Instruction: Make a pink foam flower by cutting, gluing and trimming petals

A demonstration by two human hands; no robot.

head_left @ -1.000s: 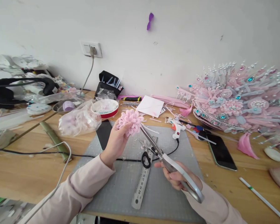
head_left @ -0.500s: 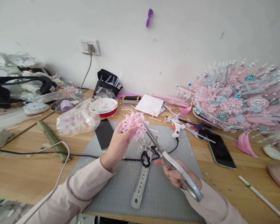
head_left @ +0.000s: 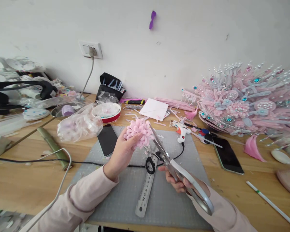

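Observation:
A fluffy pink flower point(head_left: 139, 131) with looped petals is pinched in my left hand point(head_left: 122, 151), thumb over its front. My right hand point(head_left: 181, 182) grips large silver scissors point(head_left: 168, 159) by their handles. The blades point up and left, with their tips at the flower's right edge; whether they touch a petal I cannot tell. Below the flower, a steel ruler point(head_left: 145, 193) lies on the grey cutting mat point(head_left: 120, 199). A smaller pair of black-handled scissors point(head_left: 150, 165) rests across the ruler's upper end.
A white glue gun point(head_left: 183, 133) with a black cord lies right of the mat's top. Phones point(head_left: 228, 154) lie on both sides. Behind stand a red-rimmed dish point(head_left: 111, 118) and a plastic bag point(head_left: 79, 127). A large jewelled pink headdress point(head_left: 236, 103) fills the right back.
The scissors' handles have spread wider apart, and the blades look more open beside the flower. The flower has turned slightly in my left hand. The whole view has shifted a little.

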